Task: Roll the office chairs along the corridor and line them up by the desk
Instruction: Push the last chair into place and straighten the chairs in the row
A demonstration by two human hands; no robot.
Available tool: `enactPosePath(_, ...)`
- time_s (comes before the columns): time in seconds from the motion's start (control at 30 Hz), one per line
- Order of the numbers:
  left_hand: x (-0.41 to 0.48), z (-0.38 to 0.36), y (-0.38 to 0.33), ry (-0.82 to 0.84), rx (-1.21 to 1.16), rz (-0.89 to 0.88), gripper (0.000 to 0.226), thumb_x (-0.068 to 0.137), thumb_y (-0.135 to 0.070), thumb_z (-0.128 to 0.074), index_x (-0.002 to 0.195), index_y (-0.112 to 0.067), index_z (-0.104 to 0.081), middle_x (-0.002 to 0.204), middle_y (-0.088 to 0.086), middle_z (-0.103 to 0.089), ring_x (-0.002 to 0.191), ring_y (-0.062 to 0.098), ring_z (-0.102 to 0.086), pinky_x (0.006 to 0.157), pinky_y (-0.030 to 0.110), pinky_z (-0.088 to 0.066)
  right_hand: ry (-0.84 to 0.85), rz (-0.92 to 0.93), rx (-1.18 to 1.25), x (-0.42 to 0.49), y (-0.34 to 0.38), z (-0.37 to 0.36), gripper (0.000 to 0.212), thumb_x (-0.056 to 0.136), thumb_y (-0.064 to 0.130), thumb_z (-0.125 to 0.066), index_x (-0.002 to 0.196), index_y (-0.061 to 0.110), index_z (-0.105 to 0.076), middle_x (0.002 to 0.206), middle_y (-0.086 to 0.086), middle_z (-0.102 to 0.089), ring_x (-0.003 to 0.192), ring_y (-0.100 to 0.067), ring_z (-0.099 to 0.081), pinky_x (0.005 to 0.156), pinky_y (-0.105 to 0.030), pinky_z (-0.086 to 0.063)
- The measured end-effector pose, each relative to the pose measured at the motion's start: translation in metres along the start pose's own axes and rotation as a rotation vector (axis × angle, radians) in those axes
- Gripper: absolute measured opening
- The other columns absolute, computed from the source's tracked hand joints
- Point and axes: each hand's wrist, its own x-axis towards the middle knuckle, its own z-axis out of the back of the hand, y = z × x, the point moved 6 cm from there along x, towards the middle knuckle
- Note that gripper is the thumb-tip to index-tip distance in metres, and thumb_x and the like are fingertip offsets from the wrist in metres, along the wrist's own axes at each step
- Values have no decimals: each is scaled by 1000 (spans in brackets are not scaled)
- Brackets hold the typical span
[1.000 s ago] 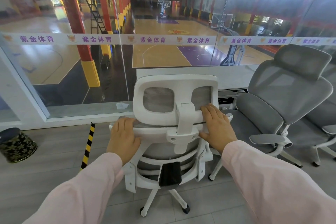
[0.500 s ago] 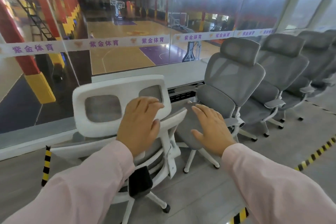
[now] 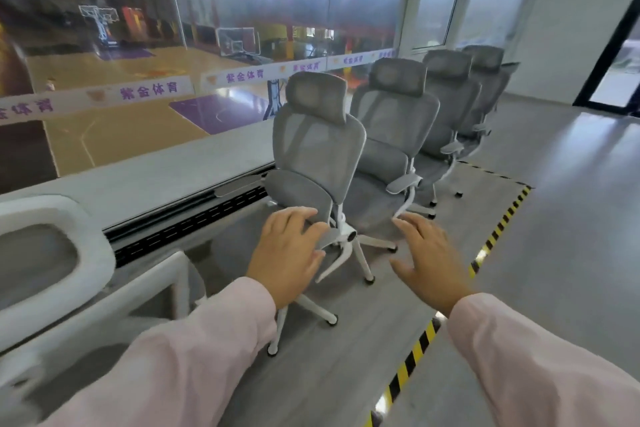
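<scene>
The white-framed office chair (image 3: 52, 253) stands at the far left against the long grey desk (image 3: 166, 173), its headrest partly cut off by the frame. A row of several grey mesh chairs runs along the desk to the right, the nearest chair (image 3: 315, 156) just beyond my hands. My left hand (image 3: 287, 253) and my right hand (image 3: 429, 253) hover in the air with fingers spread, holding nothing and touching no chair.
A glass wall (image 3: 138, 45) behind the desk overlooks a basketball court. Yellow-black hazard tape (image 3: 491, 239) marks a floor edge to the right of the chairs. Grey floor (image 3: 571, 218) stretches right toward a dark doorway (image 3: 616, 80).
Both hands have come off the white chair's back and now hang free. The view has swung right, so the white chair slid to the left edge and the row of grey chairs came into view.
</scene>
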Motion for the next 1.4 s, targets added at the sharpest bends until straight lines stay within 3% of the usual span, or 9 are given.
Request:
enactPosePath(0.13, 58, -64, -41, 15, -42, 29, 29, 74, -33, -49, 99, -26, -62, 111, 0, -58, 109, 18, -40, 98, 30, -25, 47, -26, -27, 26, -89, -1, 65, 86, 35, -62, 144, 25, -33, 149, 5, -30, 137, -16, -28, 113, -31, -22)
enactPosePath(0.23, 97, -106, -63, 42, -60, 57, 27, 74, -29, -66, 101, -26, -64, 112, 0, -58, 110, 22, -50, 96, 35, -39, 68, -40, -30, 44, -146, 2, 66, 86, 35, -63, 144, 24, -33, 149, 4, -31, 137, -18, -30, 113, -32, -24)
enactPosePath(0.4, 141, -151, -73, 110, -70, 144, 37, 66, -24, -73, 101, -25, -63, 112, 0, -58, 108, 22, -48, 94, 38, -43, 115, -22, -36, 94, -207, -2, 64, 88, 35, -60, 144, 24, -31, 150, 6, -29, 138, -17, -27, 114, -31, -22)
enactPosePath(0.6, 194, -186, -42, 69, 49, 173, 36, 60, -26, -62, 96, -22, -66, 105, 1, -60, 105, 18, -39, 94, 31, -31, 146, 68, -7, 173, -226, -29, 59, 87, 30, -60, 141, 22, -38, 146, 5, -35, 134, -16, -32, 111, -31, -25)
enactPosePath(0.67, 212, -204, -29, 78, 56, 200, 39, 58, -20, -71, 97, -22, -66, 106, 2, -60, 105, 18, -37, 93, 35, -40, 148, 91, -4, 201, -232, -44, 59, 86, 29, -61, 140, 21, -40, 146, 4, -37, 134, -17, -33, 110, -32, -25)
enactPosePath(0.8, 255, -248, 1, 185, 1, 293, 48, 70, -20, -69, 117, -22, -58, 126, 6, -51, 120, 29, -41, 102, 42, -33, 166, 139, -1, 263, -241, -69, 60, 85, 30, -61, 141, 24, -38, 145, 8, -36, 135, -15, -30, 112, -31, -22)
enactPosePath(0.97, 330, -285, 43, 244, -21, 377, 61, 84, -29, -55, 139, -27, -31, 144, 3, -27, 131, 26, -23, 110, 36, -15, 181, 208, -27, 360, -248, -76, 59, 89, 29, -55, 143, 25, -34, 147, 8, -32, 136, -14, -27, 111, -28, -19)
enactPosePath(1.23, 402, -351, 70, 265, 9, 431, 83, 82, -32, -60, 147, -23, -10, 150, 10, -17, 135, 31, -22, 110, 39, -18, 201, 197, 86, 452, -267, -105, 60, 86, 28, -60, 142, 21, -38, 145, 4, -35, 133, -17, -31, 110, -32, -25)
enactPosePath(1.4, 436, -386, 81, 309, 36, 449, 76, 86, -36, -58, 146, -25, -13, 152, 8, -15, 136, 28, -21, 111, 38, -21, 196, 300, 86, 501, -277, -113, 60, 87, 29, -59, 142, 21, -37, 145, 4, -36, 133, -17, -31, 110, -31, -26)
